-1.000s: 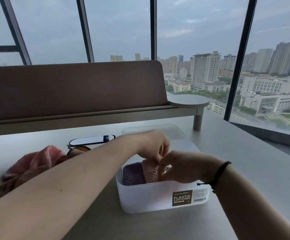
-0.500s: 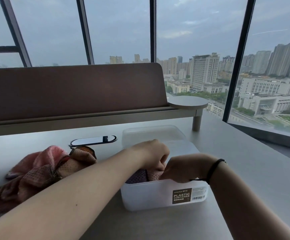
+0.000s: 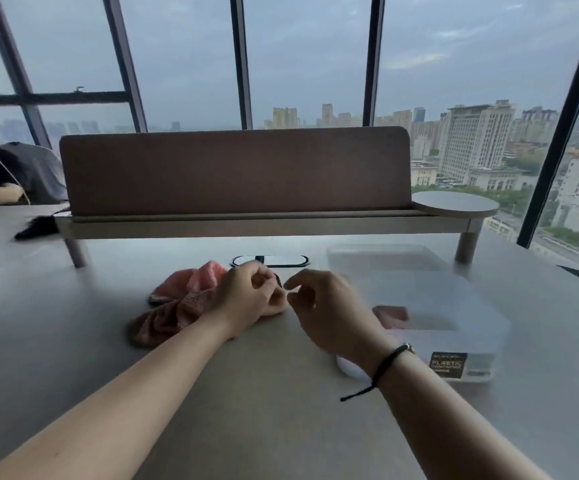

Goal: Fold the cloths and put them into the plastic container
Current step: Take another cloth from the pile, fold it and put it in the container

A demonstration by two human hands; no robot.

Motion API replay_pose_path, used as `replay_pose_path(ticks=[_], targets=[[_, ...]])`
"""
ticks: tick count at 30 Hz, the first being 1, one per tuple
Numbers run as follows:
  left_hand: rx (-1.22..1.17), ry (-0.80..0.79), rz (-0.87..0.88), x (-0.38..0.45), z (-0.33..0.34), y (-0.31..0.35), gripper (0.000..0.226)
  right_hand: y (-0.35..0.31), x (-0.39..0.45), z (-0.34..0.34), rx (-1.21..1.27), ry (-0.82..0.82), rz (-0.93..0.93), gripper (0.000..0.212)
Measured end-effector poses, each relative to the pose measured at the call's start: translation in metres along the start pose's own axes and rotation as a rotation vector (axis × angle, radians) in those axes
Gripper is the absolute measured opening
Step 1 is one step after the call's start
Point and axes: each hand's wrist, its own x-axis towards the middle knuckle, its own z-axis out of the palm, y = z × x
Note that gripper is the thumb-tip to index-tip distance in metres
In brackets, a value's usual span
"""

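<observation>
A crumpled pile of cloths lies on the grey table (image 3: 73, 341), a pink cloth (image 3: 194, 280) on top and a brownish cloth (image 3: 166, 322) in front. My left hand (image 3: 246, 297) is over the pile's right end with its fingers curled; whether they pinch cloth is hidden. My right hand (image 3: 326, 306) hovers just right of it, fingers loosely curled and holding nothing. The translucent plastic container (image 3: 471, 327) stands to the right, with a folded reddish cloth (image 3: 390, 311) inside.
The container's lid (image 3: 385, 259) lies flat behind it. A black-rimmed oval socket cover (image 3: 270, 260) sits in the table beyond the pile. A brown divider panel on legs (image 3: 236, 171) crosses the back. Another person (image 3: 7, 174) sits at far left.
Both hands have left the container and moved left to the cloth pile. The folded cloth stays in the container. The view has swung left.
</observation>
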Motion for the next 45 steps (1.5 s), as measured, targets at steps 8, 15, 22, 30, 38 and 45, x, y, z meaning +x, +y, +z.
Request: replay_pose_path(ticks=[8, 15, 22, 30, 38, 45], targets=[[0.299, 0.008, 0.025, -0.062, -0.052, -0.106, 0.049, -0.001, -0.009, 0.124, -0.179, -0.235, 0.100, 0.046], [0.374, 0.012, 0.127, -0.052, -0.044, -0.110, 0.035, -0.002, 0.002, 0.137, -0.183, -0.172, 0.040, 0.054], [0.148, 0.089, 0.325, -0.060, -0.042, -0.100, 0.024, 0.001, 0.001, 0.136, 0.029, -0.073, 0.088, 0.038], [-0.133, 0.105, 0.477, -0.082, -0.040, -0.073, 0.027, -0.014, -0.014, 0.122, 0.206, -0.058, -0.093, 0.052], [-0.137, 0.155, 0.619, -0.091, -0.048, -0.060, 0.033, -0.018, -0.027, 0.117, 0.287, 0.106, -0.089, 0.055], [-0.042, 0.095, 0.663, -0.096, -0.047, -0.059, 0.044, -0.015, -0.035, 0.110, 0.399, 0.289, -0.029, 0.036]])
